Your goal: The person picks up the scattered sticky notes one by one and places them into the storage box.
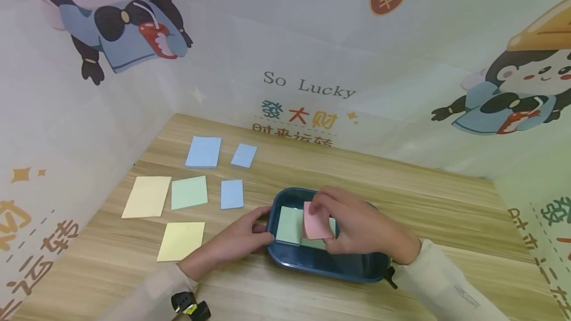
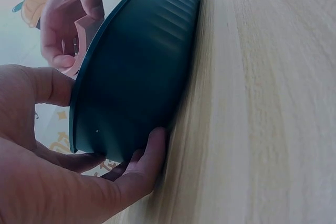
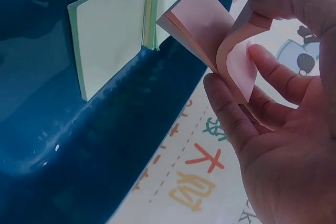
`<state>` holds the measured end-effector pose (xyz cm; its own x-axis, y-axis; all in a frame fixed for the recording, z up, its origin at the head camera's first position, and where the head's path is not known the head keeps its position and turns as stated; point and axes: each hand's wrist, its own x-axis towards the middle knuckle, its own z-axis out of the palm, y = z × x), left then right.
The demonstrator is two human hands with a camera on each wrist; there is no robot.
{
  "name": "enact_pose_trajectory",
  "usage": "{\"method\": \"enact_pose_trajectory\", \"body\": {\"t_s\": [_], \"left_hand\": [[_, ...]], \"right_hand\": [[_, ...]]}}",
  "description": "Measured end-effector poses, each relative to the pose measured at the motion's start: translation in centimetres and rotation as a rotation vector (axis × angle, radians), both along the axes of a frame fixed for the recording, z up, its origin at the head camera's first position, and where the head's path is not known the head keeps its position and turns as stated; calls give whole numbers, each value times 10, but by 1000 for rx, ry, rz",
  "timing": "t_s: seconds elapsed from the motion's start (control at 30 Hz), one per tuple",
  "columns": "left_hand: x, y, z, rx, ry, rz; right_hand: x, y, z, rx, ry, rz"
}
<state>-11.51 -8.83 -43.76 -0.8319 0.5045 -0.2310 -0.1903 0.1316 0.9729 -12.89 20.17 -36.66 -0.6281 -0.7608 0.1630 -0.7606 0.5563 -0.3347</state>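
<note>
My left hand (image 1: 241,232) grips the left end of a dark blue plastic tray (image 1: 312,259), thumb at the rim and fingers along the outer wall (image 2: 136,77). Over the tray, my right hand (image 1: 357,224) holds a pink sticky note pad (image 1: 315,223) between thumb and fingers. In the right wrist view the pink pad (image 3: 202,22) is parted, with one thick section curled back; whether it is one pad or two I cannot tell. Beneath it, a light green sticky note pad (image 1: 290,224) lies at the tray's left, and another green pad (image 3: 110,35) lies beside it, partly hidden.
Left of the tray, several sticky note pads lie apart on the wooden table (image 1: 428,197): blue ones (image 1: 203,152), a green one (image 1: 189,192), a cream one (image 1: 146,197) and a yellow one (image 1: 180,241). A printed cloth (image 1: 312,28) walls in the back and sides.
</note>
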Motion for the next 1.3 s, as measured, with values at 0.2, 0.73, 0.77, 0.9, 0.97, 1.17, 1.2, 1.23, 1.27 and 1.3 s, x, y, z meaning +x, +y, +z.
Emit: {"method": "enact_pose_trajectory", "body": {"t_s": [0.2,0.73,0.77,0.9,0.97,1.17,1.2,1.23,1.27,1.3], "left_hand": [[0,0,1,10,0,-2],[1,-3,0,21,-1,-4],[1,-3,0,25,-1,-6],[1,-2,-1,33,-1,-11],[1,-2,-2,35,-2,-11],[0,-3,-2,32,0,-11],[0,-3,-2,32,0,-12],[0,-3,-2,32,2,-12],[1,-3,-3,35,2,-13],[1,-3,-3,38,1,-14]], "right_hand": [[-5,-9,1,40,-47,-6],[-26,-30,-24,35,-133,42],[-29,-29,-29,26,-117,54],[-35,-30,-42,33,-89,68],[-35,-32,-43,46,-91,61],[-35,-38,-42,82,-129,27],[-36,-38,-44,83,-135,24],[-38,-37,-48,83,-136,20],[-37,-37,-49,84,-145,11],[-39,-37,-52,94,-151,2]]}}
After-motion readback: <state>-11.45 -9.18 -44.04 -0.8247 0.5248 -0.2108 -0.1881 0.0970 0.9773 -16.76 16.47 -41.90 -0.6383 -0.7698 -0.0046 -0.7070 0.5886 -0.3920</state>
